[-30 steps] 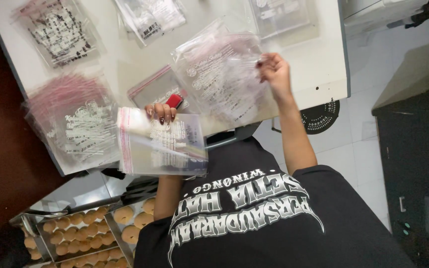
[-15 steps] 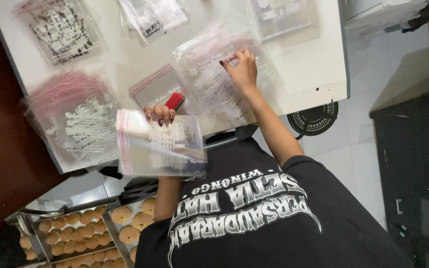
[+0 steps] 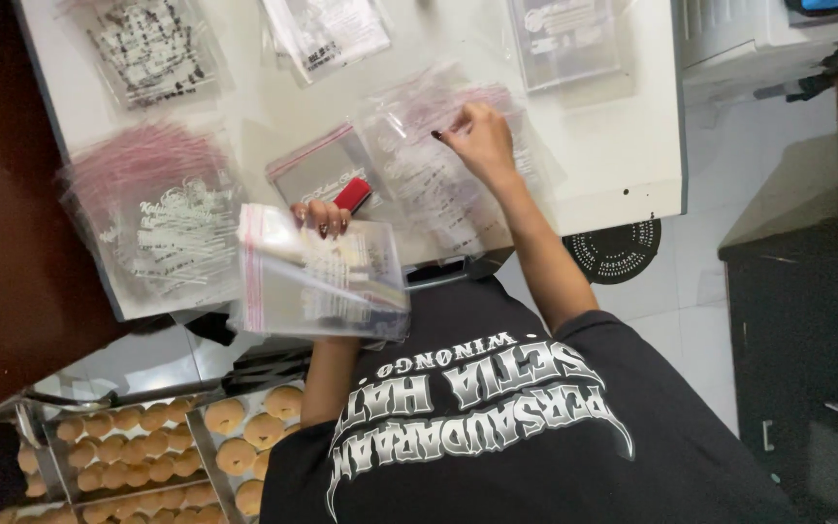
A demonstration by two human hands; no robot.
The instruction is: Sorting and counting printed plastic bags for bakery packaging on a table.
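Since half a second ago your right hand [image 3: 477, 141] has settled lower on the loose heap of clear plastic bags [image 3: 438, 175] near the middle of the white table [image 3: 623, 165], fingers pinched together on the top film. Your left hand [image 3: 320, 218] is clamped on a stack of clear, glossy resealable pouches [image 3: 317, 277] with a pink strip down one side, held past the table's near edge above your black printed T-shirt [image 3: 497, 427]. A small red object [image 3: 352, 194] shows just beside those fingers; what it is cannot be told.

Crinkled transparent packets with red-pink sealing strips and white lettering lie in a fanned pile [image 3: 162, 218] at the table's near left corner. A flat grey-tinted pouch with a red top edge [image 3: 317, 165] sits between that pile and the heap. Black-printed clear sleeves [image 3: 152, 49] rest along the far edge, left of another printed packet [image 3: 327, 29]. Below the table's near edge, round golden cookies [image 3: 244, 432] fill metal trays [image 3: 196, 451].
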